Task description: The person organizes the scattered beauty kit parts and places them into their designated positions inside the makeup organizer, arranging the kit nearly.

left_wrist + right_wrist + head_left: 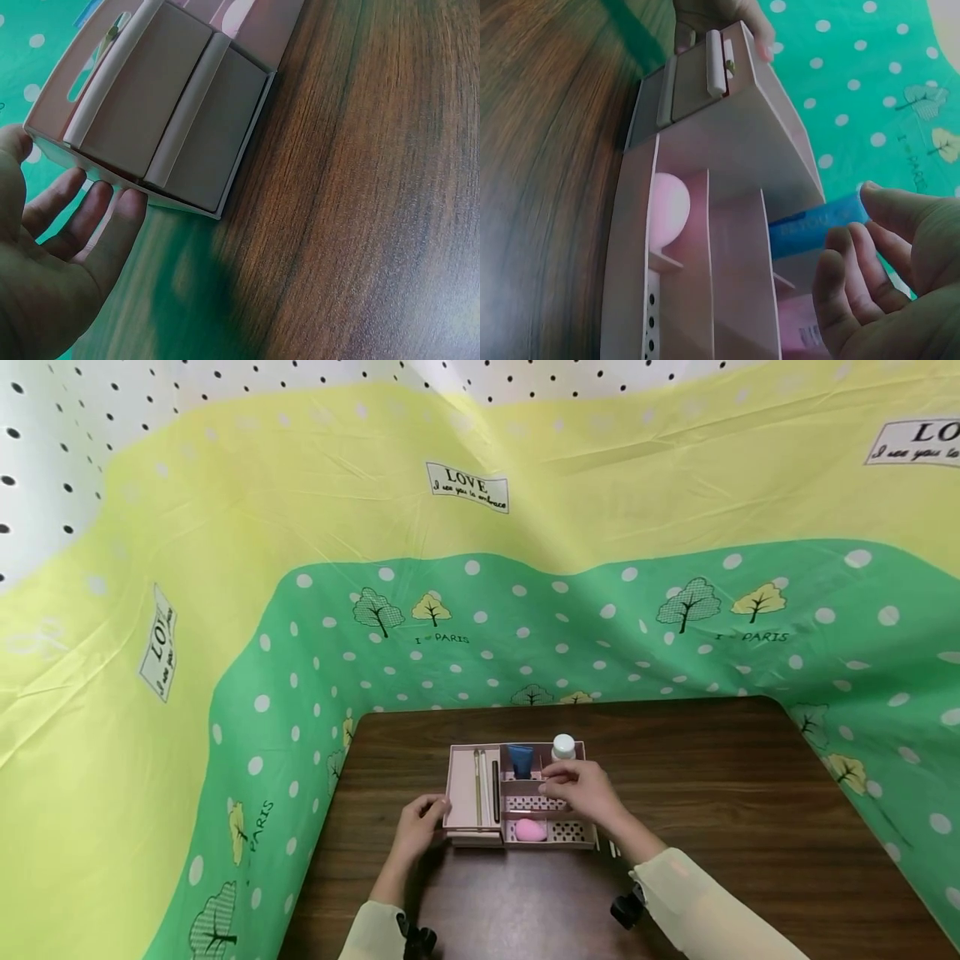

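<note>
A pale pink desk organizer (472, 785) stands on the table. My left hand (418, 827) touches its left side; in the left wrist view the fingertips (131, 201) rest against the side wall, beside two stacked drawers (150, 90). Over the right compartments hovers my right hand (581, 787), its fingers loosely bent with nothing visible between them. Close to its fingertips stands a blue tube (521, 762) in a rear compartment; in the right wrist view I cannot tell whether the thumb touches it. A white-capped bottle (563, 747) stands behind the hand. A pink makeup sponge (531, 831) sits in a front compartment.
Slim pencil-like sticks (495, 792) lie on the organizer's flat left top. Thin pale sticks (613, 849) lie on the table at its right side, partly hidden by my forearm. Green and yellow printed cloth (480, 602) hangs around the dark wooden table (720, 793).
</note>
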{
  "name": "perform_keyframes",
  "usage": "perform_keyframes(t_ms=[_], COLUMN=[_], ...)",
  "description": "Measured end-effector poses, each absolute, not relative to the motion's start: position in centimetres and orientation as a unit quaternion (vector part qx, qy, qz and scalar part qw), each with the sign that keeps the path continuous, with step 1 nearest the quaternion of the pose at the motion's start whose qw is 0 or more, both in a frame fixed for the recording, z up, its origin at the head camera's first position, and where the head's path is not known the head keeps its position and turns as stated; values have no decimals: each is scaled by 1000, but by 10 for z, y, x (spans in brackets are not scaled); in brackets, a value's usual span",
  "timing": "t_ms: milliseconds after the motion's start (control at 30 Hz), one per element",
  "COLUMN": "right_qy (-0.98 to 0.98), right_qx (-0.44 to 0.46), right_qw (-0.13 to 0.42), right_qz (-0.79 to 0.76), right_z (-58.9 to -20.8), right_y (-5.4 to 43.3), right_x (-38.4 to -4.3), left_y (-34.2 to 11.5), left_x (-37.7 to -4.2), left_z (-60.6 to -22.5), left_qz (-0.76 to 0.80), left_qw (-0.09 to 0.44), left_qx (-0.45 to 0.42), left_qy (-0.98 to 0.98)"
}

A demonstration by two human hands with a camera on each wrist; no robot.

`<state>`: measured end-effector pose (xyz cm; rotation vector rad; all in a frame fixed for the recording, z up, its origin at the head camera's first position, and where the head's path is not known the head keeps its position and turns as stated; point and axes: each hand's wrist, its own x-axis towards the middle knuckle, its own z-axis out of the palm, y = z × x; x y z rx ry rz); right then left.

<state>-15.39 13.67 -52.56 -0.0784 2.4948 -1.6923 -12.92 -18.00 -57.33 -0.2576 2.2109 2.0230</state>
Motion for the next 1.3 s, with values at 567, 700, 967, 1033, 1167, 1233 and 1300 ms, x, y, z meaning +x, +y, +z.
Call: perform_keyframes(t_ms=[567, 700, 967, 1033, 1167, 1233, 1300], right_qy=[835, 844, 859, 860, 866, 872, 875], right_qx=[21, 11, 13, 13, 20, 25, 25], right_qw=[46, 41, 33, 33, 37, 40, 40], right_qz=[-547, -534, -511, -509, -498, -487, -481], right_z=[-543, -547, -560, -563, -569, -573, -577], right_y=[174, 178, 193, 197, 205, 209, 213], right_x=[-143, -141, -136, -135, -133, -133, -133], left_y=[-181, -181, -180, -180, -181, -181, -181], left_x=[-128, -128, -130, -131, -131, -131, -130], left_z=[-573, -574, -576, -576, -574, -573, -573], left_qz=[667, 669, 669, 669, 667, 666, 667], left_qw=[68, 64, 63, 63, 70, 73, 75], left_qx=[-82, -84, -84, -84, -85, -86, -87], left_qy=[737, 736, 736, 736, 737, 737, 736])
